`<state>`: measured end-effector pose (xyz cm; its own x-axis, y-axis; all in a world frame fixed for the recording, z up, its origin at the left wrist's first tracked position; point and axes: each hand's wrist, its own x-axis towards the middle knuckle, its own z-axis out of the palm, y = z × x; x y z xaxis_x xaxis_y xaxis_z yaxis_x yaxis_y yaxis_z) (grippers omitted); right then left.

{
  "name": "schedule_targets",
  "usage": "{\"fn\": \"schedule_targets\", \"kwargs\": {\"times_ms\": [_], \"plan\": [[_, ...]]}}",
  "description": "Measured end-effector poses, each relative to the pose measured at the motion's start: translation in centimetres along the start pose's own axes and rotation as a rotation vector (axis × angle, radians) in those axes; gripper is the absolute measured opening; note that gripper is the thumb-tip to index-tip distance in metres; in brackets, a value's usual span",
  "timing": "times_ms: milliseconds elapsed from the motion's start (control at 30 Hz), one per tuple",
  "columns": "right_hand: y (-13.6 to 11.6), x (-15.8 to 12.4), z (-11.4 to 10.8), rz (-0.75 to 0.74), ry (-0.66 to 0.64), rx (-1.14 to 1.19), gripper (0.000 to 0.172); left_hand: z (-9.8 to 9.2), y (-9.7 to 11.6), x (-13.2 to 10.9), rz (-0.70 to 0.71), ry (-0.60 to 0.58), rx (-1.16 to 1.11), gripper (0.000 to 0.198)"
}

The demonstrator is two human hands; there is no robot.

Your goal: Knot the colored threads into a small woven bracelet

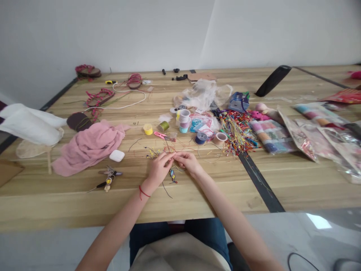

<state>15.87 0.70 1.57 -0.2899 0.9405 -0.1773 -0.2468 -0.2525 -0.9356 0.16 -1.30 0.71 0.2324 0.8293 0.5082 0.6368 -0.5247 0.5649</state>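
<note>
My left hand [161,168] and my right hand [187,162] meet at the fingertips over the wooden table, both pinched on a thin cord. Below the fingers hangs or lies a small dark braided piece [172,174] with yellow and blue in it and a red tip; whether it joins the pinched cord I cannot tell. A loose dark cord end [167,190] trails toward me. Just beyond my left hand lies a little heap of yellow and dark knotted cords [153,152]. Pink thread snips [160,134] rest past the fingertips.
Thread spools stand behind my hands: yellow [147,129], green [163,126], navy [201,138] and peach [220,138]. A tangle of colourful cords [239,130] spreads to the right, near plastic packets [273,135]. On the left are a pink cloth [90,148], a white case [117,155] and keys [108,178].
</note>
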Motion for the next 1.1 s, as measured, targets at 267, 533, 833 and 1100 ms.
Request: {"fn": "schedule_targets", "kwargs": {"times_ms": [267, 533, 833, 1100], "plan": [[0.51, 0.11, 0.23, -0.033, 0.068, -0.015, 0.036, 0.11, -0.08, 0.29, -0.094, 0.026, -0.175, 0.032], [0.55, 0.28, 0.19, -0.041, 0.078, 0.102, 0.034, -0.05, -0.11, 0.59, -0.11, 0.058, -0.246, 0.029], [0.39, 0.48, 0.04, -0.049, 0.109, 0.143, 0.035, -0.1, -0.1, 0.62, -0.127, 0.023, -0.245, 0.033], [0.56, 0.47, 0.21, -0.039, 0.127, 0.076, 0.038, -0.09, -0.17, 0.62, -0.135, 0.039, -0.254, 0.03]]}}
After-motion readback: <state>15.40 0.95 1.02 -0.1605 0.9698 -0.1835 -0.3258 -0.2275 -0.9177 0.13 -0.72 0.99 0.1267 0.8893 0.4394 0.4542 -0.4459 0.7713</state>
